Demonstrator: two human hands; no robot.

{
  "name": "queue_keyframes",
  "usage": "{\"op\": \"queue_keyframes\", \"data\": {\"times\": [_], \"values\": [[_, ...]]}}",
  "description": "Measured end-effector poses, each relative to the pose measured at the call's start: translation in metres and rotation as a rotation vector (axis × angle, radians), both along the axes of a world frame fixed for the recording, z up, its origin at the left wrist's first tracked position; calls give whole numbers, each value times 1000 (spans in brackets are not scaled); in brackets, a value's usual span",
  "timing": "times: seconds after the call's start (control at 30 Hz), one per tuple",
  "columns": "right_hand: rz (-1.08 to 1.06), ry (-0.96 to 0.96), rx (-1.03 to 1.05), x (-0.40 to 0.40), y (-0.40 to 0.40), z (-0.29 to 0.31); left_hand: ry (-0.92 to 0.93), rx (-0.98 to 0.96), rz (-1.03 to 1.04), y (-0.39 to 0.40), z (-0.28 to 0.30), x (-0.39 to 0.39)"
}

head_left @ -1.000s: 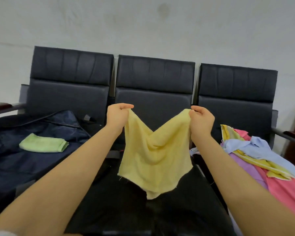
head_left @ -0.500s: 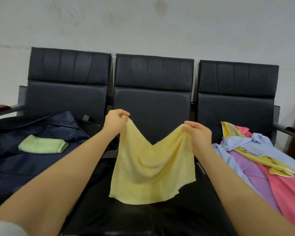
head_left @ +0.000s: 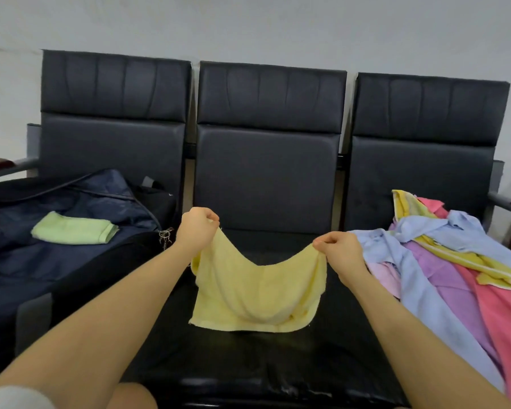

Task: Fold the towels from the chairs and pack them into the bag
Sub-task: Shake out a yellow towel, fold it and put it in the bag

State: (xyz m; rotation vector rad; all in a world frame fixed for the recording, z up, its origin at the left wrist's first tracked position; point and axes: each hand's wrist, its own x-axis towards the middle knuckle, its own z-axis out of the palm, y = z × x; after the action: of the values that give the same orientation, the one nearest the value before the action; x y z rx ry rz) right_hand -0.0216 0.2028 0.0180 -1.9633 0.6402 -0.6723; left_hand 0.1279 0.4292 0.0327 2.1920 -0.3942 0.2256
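A pale yellow towel [head_left: 257, 293] hangs between my hands over the middle chair's black seat [head_left: 248, 358], its lower edge resting on the seat. My left hand [head_left: 196, 228] pinches the towel's upper left corner. My right hand [head_left: 338, 249] pinches the upper right corner. The top edge sags between them. An open dark blue bag [head_left: 56, 261] lies on the left chair with a folded green towel [head_left: 73, 228] inside it. A heap of unfolded towels [head_left: 443, 261] in blue, purple, pink and yellow covers the right chair.
Three black padded chairs [head_left: 269, 160] stand in a row against a pale wall. Armrests [head_left: 0, 166] stick out at the far left and far right. A metal zip pull [head_left: 165, 234] hangs at the bag's edge near my left hand.
Both hands have come down and moved apart, and the yellow towel's lower edge now lies on the middle seat instead of hanging free.
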Motion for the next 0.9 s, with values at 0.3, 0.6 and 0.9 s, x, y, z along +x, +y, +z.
{"op": "queue_keyframes", "data": {"times": [0.3,0.6,0.9], "values": [[-17,-139,269,-1,3,-9,25,-150,1,8,-18,4],[176,-436,729,-1,-10,19,220,-627,-12,6,22,2],[-19,-419,382,-13,-5,61,149,-604,-97,5,81,9]]}}
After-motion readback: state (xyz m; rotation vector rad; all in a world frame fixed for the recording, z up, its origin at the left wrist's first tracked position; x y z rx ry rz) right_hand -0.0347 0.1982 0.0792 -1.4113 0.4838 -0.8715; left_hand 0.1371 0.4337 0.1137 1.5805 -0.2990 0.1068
